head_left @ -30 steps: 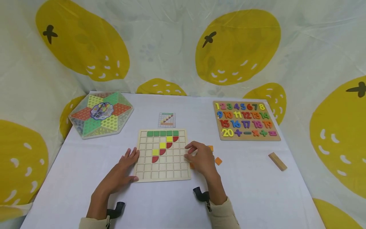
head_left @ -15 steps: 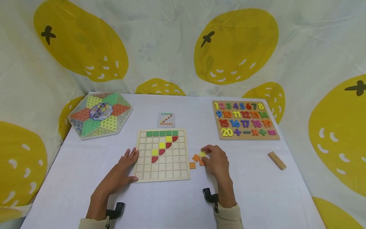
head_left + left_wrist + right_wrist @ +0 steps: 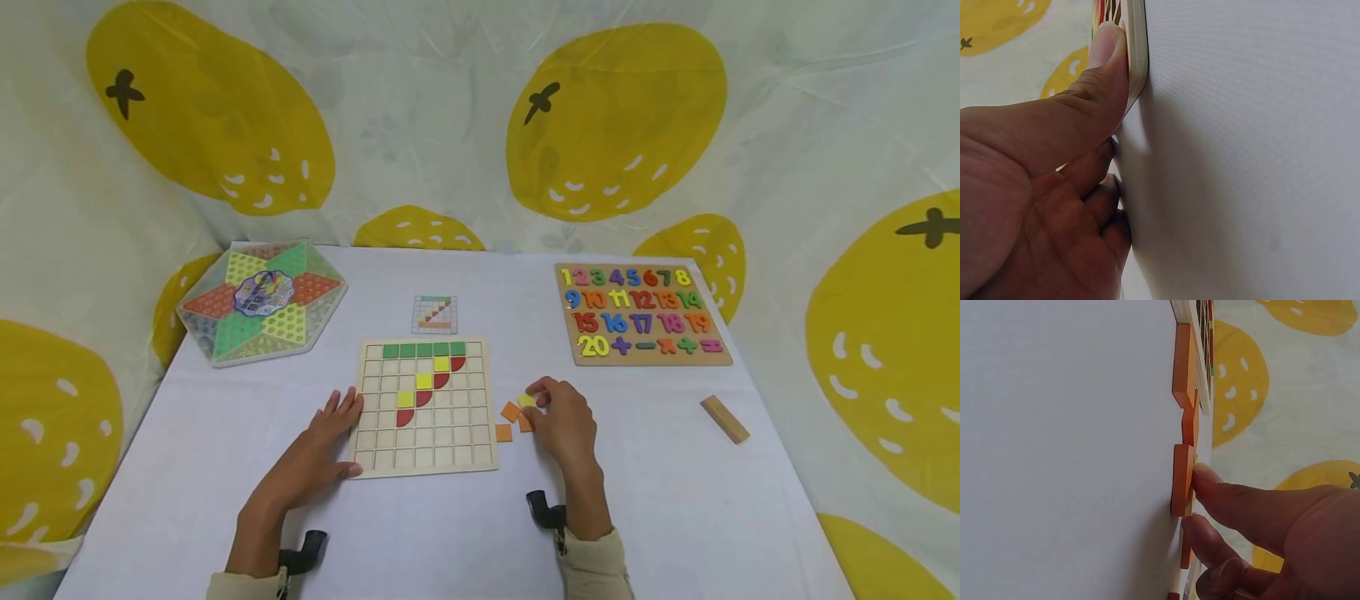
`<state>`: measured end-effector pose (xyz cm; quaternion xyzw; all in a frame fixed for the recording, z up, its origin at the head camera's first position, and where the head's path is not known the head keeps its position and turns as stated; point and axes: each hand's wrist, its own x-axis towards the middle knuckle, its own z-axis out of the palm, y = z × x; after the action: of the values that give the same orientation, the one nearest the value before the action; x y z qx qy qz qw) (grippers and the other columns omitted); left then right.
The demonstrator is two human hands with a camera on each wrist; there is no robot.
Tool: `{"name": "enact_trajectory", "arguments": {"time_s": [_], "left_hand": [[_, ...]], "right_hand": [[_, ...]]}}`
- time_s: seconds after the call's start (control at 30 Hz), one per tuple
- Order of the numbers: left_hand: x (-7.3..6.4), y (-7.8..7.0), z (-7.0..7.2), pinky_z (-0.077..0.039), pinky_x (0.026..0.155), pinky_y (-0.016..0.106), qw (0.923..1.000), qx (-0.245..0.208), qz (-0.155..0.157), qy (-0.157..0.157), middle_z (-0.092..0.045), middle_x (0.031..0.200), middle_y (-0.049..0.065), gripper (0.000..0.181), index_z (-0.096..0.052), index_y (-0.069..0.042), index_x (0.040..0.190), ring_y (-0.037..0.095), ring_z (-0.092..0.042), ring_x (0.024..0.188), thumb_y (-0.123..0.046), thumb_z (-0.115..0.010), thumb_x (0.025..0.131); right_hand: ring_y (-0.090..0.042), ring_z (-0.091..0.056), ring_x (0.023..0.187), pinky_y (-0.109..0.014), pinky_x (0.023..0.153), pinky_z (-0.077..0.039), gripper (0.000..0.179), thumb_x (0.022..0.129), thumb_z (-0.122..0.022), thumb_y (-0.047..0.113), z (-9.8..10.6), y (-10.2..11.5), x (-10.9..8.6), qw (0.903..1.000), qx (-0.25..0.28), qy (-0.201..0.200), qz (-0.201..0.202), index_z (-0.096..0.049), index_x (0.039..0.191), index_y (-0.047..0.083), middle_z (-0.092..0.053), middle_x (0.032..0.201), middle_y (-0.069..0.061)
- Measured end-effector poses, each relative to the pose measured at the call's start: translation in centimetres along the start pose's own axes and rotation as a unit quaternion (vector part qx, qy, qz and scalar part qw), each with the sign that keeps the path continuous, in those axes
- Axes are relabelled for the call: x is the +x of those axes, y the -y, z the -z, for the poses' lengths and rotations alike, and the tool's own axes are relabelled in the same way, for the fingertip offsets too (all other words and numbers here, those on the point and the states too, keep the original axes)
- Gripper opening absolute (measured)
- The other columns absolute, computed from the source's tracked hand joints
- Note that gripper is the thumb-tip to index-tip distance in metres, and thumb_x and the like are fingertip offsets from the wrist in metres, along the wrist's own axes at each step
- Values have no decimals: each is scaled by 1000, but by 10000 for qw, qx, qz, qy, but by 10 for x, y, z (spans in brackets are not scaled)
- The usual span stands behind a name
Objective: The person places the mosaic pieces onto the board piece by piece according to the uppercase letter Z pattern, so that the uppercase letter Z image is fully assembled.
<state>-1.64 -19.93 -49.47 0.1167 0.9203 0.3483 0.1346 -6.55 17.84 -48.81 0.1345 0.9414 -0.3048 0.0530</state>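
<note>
A wooden grid board [image 3: 416,458] lies on the white table. Green square tiles [image 3: 423,350] line its top row; yellow squares [image 3: 423,381] and red quarter-round tiles [image 3: 405,417] step diagonally below. My left hand [image 3: 318,446] rests at the board's left side with fingers extended, and its thumb [image 3: 1094,94] touches the near corner. Right of the board, my right hand [image 3: 566,425] pinches a yellow tile [image 3: 527,402] between thumb and forefinger. Orange tiles [image 3: 504,433] lie beside it. In the right wrist view, an orange tile [image 3: 1182,481] partly hides the yellow one.
A pattern card [image 3: 435,315] lies behind the board. A hexagonal star-pattern game board [image 3: 262,304] is at the back left, a number puzzle [image 3: 643,315] at the back right. Farther right lies a small wooden bar [image 3: 724,419]. Lemon-print cloth [image 3: 427,125] surrounds the table.
My right hand has moved right from the board's edge to the loose tiles, uncovering several orange ones, and has taken hold of a yellow tile. The left hand stays put.
</note>
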Motion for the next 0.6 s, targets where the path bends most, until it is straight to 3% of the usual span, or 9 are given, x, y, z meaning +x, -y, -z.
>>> {"name": "enact_trajectory", "arguments": {"time_s": [0.2, 0.4, 0.6], "left_hand": [[0, 0, 0, -4, 138, 50, 10000, 3, 41, 1, -18, 178, 14, 106, -29, -8, 168, 40, -7, 167, -7, -88, 80], [0, 0, -1, -4, 138, 50, 10000, 2, 46, 14, -19, 178, 14, 106, -29, -7, 168, 41, -7, 167, -7, -89, 80], [0, 0, 0, -3, 139, 48, 10000, -32, 8, -9, -19, 178, 14, 106, -29, -7, 168, 40, -8, 167, -6, -88, 80]], "right_hand": [[-24, -59, 88, -38, 74, -50, 31, 88, -87, 15, -1, 0, 2, 9999, 21, 55, -88, -74, 116, 15, -63, 89, -5], [-24, -60, 85, -39, 74, -51, 25, 87, -88, 17, 2, 1, 4, 9997, 48, 108, -225, -69, 104, 14, -65, 86, -5], [-24, -60, 84, -39, 74, -51, 17, 91, -84, 16, 1, 6, 3, 9990, 386, -128, -171, -68, 96, 17, -66, 83, -3]]}}
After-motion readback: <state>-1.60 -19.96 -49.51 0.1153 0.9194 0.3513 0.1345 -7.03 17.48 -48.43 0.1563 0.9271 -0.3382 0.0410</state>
